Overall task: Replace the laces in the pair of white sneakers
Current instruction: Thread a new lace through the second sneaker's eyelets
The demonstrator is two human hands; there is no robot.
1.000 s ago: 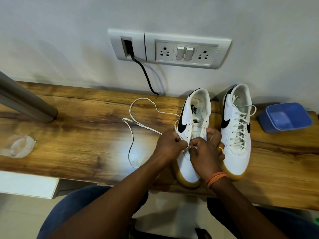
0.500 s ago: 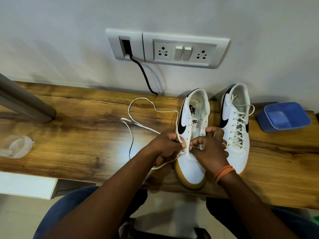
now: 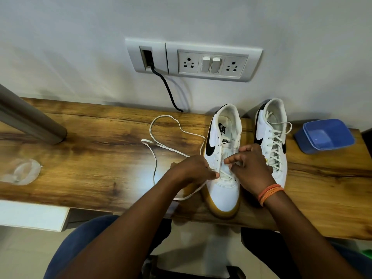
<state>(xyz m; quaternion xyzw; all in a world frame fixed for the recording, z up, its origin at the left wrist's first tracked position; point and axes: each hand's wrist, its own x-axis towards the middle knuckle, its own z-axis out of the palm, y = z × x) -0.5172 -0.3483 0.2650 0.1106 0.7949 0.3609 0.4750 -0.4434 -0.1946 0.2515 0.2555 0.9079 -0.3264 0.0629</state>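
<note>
Two white sneakers with black swooshes and tan soles stand on the wooden shelf, toes toward me. The left sneaker (image 3: 223, 190) has only its lowest eyelets threaded. A long white lace (image 3: 161, 125) runs from it in loops across the wood to the left. My left hand (image 3: 193, 170) pinches that lace at the shoe's left eyelet row. Over the tongue, my right hand (image 3: 251, 168) pinches the lace at the right eyelets; the fingertips hide it there. The right sneaker (image 3: 271, 141) is fully laced.
A blue plastic lid (image 3: 326, 137) lies right of the shoes. A clear plastic piece (image 3: 20, 174) sits at the shelf's left, near a grey metal post (image 3: 30, 119). A black cable (image 3: 169, 91) drops from the wall socket panel (image 3: 193, 59) behind the shelf (image 3: 90, 158).
My left hand has pulled a stretch of lace out to the lower left of the shoe. Both hands have shifted slightly apart over the lower eyelets.
</note>
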